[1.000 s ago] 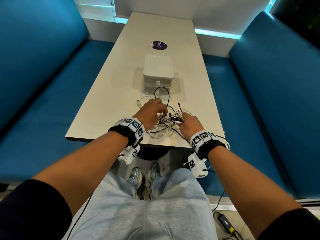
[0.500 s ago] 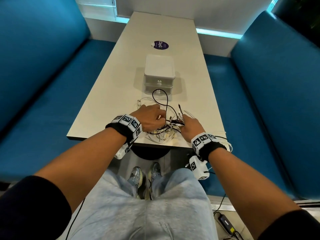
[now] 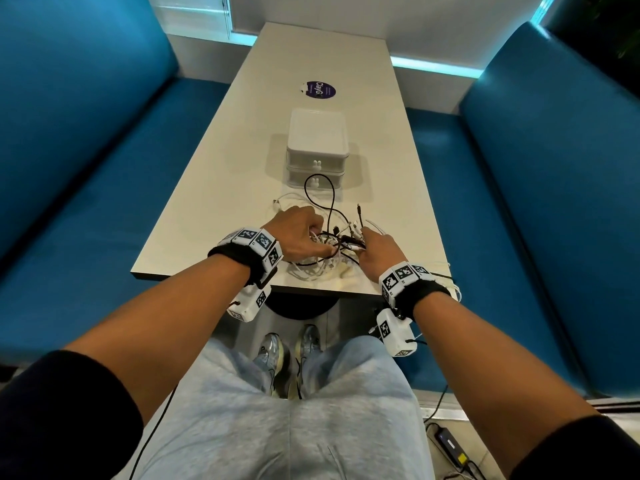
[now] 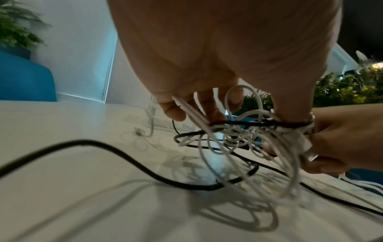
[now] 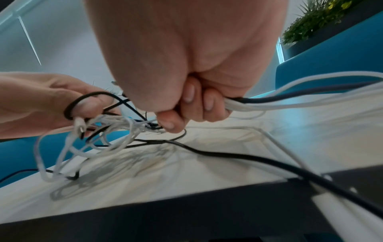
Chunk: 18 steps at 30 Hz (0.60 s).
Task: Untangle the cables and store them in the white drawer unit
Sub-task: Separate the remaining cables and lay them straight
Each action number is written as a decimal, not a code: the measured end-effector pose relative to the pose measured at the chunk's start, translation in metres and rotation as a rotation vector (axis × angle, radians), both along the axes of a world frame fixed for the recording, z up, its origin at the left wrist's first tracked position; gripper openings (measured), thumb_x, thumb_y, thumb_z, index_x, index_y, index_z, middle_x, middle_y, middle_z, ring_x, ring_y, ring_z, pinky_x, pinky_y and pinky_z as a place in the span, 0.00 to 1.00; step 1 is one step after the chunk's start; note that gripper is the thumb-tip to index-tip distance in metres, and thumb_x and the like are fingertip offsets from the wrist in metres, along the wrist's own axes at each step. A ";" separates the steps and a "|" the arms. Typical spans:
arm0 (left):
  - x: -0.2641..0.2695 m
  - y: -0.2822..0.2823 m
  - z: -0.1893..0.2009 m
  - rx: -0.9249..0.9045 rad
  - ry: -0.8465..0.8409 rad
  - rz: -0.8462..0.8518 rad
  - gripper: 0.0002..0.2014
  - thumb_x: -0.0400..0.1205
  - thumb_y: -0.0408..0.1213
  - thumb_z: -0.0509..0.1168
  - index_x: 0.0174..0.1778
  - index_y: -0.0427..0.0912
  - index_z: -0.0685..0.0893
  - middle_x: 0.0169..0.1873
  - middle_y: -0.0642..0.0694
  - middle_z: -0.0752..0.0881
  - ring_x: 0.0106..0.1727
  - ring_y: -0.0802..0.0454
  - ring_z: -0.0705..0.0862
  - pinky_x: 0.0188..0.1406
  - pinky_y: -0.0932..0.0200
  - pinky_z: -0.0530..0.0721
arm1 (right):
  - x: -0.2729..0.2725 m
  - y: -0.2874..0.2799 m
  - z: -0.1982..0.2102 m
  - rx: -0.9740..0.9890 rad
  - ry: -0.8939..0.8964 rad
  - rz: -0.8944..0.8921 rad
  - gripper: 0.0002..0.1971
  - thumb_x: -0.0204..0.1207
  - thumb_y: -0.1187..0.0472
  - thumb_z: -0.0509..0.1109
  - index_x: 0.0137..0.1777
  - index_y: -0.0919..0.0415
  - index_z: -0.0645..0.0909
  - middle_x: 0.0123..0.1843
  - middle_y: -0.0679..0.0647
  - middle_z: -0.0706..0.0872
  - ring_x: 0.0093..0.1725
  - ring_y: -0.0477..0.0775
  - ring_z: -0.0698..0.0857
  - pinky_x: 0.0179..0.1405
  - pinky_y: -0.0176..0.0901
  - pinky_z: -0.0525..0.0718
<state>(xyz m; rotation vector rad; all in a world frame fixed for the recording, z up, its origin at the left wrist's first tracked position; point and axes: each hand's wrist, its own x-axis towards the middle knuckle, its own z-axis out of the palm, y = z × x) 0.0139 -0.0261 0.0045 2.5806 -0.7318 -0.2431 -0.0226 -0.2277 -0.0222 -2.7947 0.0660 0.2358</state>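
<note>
A tangle of white and black cables [image 3: 329, 252] lies near the table's front edge, between my two hands. My left hand [image 3: 320, 242] grips its left side; in the left wrist view the left hand [image 4: 207, 111] has fingers curled through white loops, and a black cable [image 4: 238, 123] is pulled taut across them. My right hand [image 3: 363, 237] holds the right side; in the right wrist view the right hand [image 5: 186, 111] is a fist round a bundle of white and black strands [image 5: 259, 103]. The white drawer unit [image 3: 317, 147] stands beyond, both drawers closed.
A black loop [image 3: 322, 192] rises from the tangle in front of the drawer unit's lower drawer. A purple sticker [image 3: 320, 90] lies farther back on the table [image 3: 214, 188]. Blue benches [image 3: 86, 202] flank both sides. Some strands hang over the near right table edge [image 3: 450, 289].
My left hand has come slightly nearer to me and lower onto the tangle. The right hand has barely moved. Both keep their hold on the cables.
</note>
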 end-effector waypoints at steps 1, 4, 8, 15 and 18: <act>0.000 0.000 -0.001 0.003 0.003 0.020 0.20 0.74 0.52 0.74 0.39 0.43 0.72 0.40 0.47 0.76 0.39 0.48 0.72 0.39 0.52 0.71 | 0.000 0.000 0.000 0.003 -0.002 0.003 0.14 0.80 0.62 0.63 0.65 0.63 0.74 0.57 0.70 0.84 0.58 0.72 0.81 0.51 0.52 0.79; 0.004 0.004 -0.005 -0.069 0.125 0.061 0.16 0.75 0.40 0.72 0.48 0.44 0.70 0.43 0.47 0.81 0.44 0.44 0.80 0.41 0.48 0.79 | -0.002 -0.002 -0.001 0.001 -0.003 0.013 0.15 0.80 0.63 0.63 0.66 0.64 0.73 0.57 0.70 0.83 0.58 0.72 0.81 0.50 0.51 0.78; 0.011 0.009 0.002 -0.009 0.162 0.016 0.10 0.78 0.32 0.68 0.51 0.50 0.80 0.48 0.50 0.84 0.52 0.46 0.83 0.52 0.52 0.82 | -0.002 -0.003 -0.003 0.009 -0.005 0.017 0.15 0.80 0.62 0.64 0.66 0.64 0.73 0.57 0.71 0.83 0.57 0.72 0.81 0.47 0.49 0.77; 0.009 0.021 0.000 0.106 -0.092 0.028 0.14 0.80 0.56 0.68 0.43 0.48 0.83 0.47 0.50 0.80 0.49 0.46 0.80 0.57 0.49 0.73 | -0.004 -0.005 -0.002 0.004 -0.006 0.009 0.17 0.80 0.62 0.64 0.69 0.64 0.72 0.58 0.71 0.83 0.58 0.72 0.81 0.49 0.50 0.78; 0.006 0.019 -0.003 0.189 -0.119 0.062 0.25 0.73 0.65 0.69 0.46 0.45 0.75 0.46 0.49 0.75 0.46 0.45 0.77 0.56 0.48 0.70 | -0.005 0.000 0.000 0.015 0.008 0.006 0.18 0.81 0.62 0.63 0.70 0.63 0.71 0.58 0.71 0.82 0.58 0.73 0.82 0.51 0.51 0.79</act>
